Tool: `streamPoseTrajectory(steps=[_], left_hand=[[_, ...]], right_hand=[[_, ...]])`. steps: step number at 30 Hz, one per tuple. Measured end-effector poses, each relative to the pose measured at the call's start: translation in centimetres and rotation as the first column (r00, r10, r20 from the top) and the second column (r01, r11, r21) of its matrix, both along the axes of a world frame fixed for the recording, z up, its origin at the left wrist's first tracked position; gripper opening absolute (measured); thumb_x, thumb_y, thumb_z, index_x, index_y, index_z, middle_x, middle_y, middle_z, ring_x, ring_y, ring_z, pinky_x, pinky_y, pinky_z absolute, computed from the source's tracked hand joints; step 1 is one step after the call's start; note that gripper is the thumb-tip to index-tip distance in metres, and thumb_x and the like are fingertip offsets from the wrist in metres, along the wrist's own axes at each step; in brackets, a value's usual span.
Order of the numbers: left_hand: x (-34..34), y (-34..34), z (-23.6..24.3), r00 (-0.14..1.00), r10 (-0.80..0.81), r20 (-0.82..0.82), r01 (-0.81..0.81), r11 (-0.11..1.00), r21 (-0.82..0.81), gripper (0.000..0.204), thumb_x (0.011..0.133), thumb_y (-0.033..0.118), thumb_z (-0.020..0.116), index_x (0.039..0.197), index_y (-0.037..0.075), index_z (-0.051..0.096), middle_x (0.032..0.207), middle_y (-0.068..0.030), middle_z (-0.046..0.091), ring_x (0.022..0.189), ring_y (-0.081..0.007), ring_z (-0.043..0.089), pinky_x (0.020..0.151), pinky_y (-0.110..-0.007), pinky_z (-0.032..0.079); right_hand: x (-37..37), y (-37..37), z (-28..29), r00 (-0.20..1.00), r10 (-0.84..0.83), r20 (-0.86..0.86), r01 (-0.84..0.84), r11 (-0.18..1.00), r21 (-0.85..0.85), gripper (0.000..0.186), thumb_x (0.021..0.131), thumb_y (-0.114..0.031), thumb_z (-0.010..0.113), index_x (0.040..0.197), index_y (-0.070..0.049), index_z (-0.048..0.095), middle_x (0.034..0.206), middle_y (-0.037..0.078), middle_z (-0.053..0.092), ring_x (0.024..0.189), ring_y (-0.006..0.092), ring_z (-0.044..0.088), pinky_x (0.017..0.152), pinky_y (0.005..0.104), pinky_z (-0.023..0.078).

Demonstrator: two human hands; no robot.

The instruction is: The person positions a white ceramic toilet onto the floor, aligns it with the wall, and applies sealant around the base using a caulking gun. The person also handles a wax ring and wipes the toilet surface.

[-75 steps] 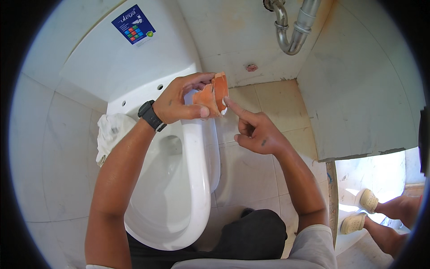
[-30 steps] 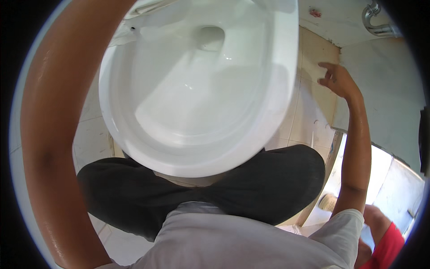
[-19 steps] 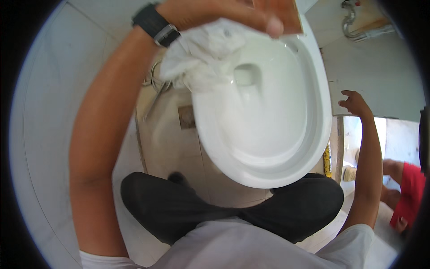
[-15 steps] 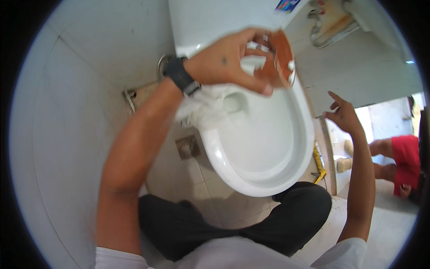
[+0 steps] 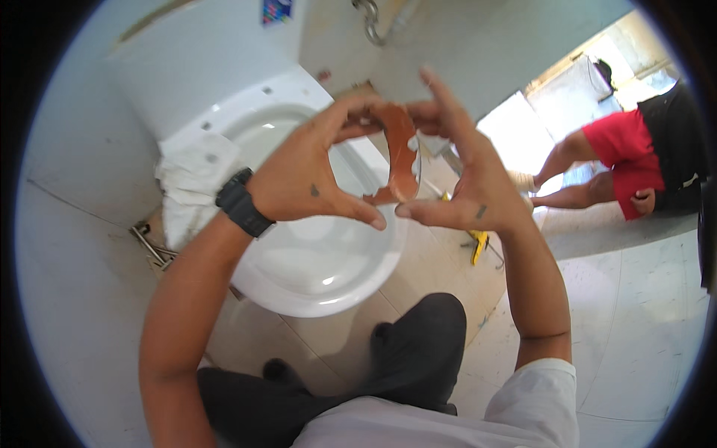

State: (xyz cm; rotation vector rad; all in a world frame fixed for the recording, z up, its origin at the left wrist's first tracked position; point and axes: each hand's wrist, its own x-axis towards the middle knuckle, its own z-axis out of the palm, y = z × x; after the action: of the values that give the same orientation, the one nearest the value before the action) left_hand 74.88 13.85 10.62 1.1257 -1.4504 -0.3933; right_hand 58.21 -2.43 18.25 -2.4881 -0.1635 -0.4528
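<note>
Between my hands, above the toilet bowl, is an orange-brown ring with a ragged, notched edge; it looks like a broken-off piece of pipe. My left hand curves around its left side, fingers at the top and thumb at the bottom. On the other side my right hand grips it too, thumb at the lower end and fingers near the upper end, one finger raised. Below stands the white toilet. A crumpled white cloth lies over its left rim.
A yellow caulking gun lies on the tiled floor right of the toilet. A metal fitting sits by the left wall. Beyond, a bent drain pipe shows. A person in red shorts is at the right.
My right hand has come over to the ring and now holds it together with my left. The view has shifted, so the toilet appears farther left.
</note>
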Motion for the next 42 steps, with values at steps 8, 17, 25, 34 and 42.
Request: streamPoseTrajectory(steps=[8, 17, 25, 34, 42], left_hand=[[-5.8, 2.5, 0.2, 0.85, 0.217, 0.481, -0.409, 0.846, 0.342, 0.089, 0.068, 0.035, 0.085, 0.141, 0.002, 0.047, 0.142, -0.0179, 0.049, 0.129, -0.0333, 0.051, 0.107, -0.044, 0.041], [1.0, 16.8, 1.2, 0.502, 0.496, 0.708, -0.862, 0.35, 0.366, 0.039, 0.102, 0.027, 0.052, 0.129, 0.0, 0.059, 0.135, -0.0157, 0.057, 0.128, -0.0285, 0.051, 0.109, -0.04, 0.038], [3.9, 23.0, -0.4, 0.227, 0.921, 0.315, -0.839, 0.021, 0.544, 0.054, 0.104, 0.042, 0.04, 0.141, 0.004, 0.049, 0.141, -0.016, 0.052, 0.13, -0.0269, 0.051, 0.109, -0.04, 0.04], [0.0, 20.1, -0.7, 0.039, 0.949, 0.313, -0.835, -0.141, 0.532, 0.06, 0.091, 0.054, 0.062, 0.121, 0.002, 0.062, 0.11, -0.0066, 0.065, 0.104, -0.0193, 0.059, 0.088, -0.034, 0.045], [-6.3, 14.4, 1.8, 0.382, 0.825, 0.416, -0.913, 0.268, 0.308, 0.039, 0.096, 0.024, 0.061, 0.123, -0.004, 0.06, 0.122, -0.0156, 0.063, 0.112, -0.0211, 0.059, 0.099, -0.034, 0.044]], right_hand=[[-13.8, -14.4, -15.9, 0.847, -0.478, -0.233, 0.49, 0.872, -0.009, 0.112, 0.061, -0.034, 0.08, 0.152, -0.002, 0.024, 0.112, 0.021, 0.066, 0.108, 0.034, 0.062, 0.1, 0.0424, 0.046], [-26.5, -14.4, -38.7, 0.601, -0.616, -0.509, 0.568, 0.777, -0.27, 0.114, 0.067, -0.046, 0.083, 0.152, -0.002, 0.023, 0.125, 0.019, 0.06, 0.111, 0.036, 0.058, 0.094, 0.0434, 0.047], [-37.8, -30.2, -49.5, -0.213, -0.927, -0.309, 0.912, -0.075, -0.404, 0.091, 0.087, -0.065, 0.056, 0.127, 0.016, 0.05, 0.119, 0.029, 0.061, 0.113, 0.0405, 0.059, 0.098, 0.0449, 0.045], [-38.2, -32.6, -46.3, 0.072, -0.399, -0.914, 0.927, -0.311, 0.208, 0.031, 0.078, -0.028, 0.07, 0.097, -0.004, 0.064, 0.077, 0.006, 0.058, 0.062, 0.0201, 0.057, 0.053, 0.0334, 0.045], [-37.2, -31.2, -44.3, 0.352, -0.168, -0.921, 0.604, -0.71, 0.361, 0.034, 0.082, -0.041, 0.064, 0.09, -0.009, 0.055, 0.076, 0.01, 0.055, 0.068, 0.0275, 0.057, 0.067, 0.0432, 0.05]])
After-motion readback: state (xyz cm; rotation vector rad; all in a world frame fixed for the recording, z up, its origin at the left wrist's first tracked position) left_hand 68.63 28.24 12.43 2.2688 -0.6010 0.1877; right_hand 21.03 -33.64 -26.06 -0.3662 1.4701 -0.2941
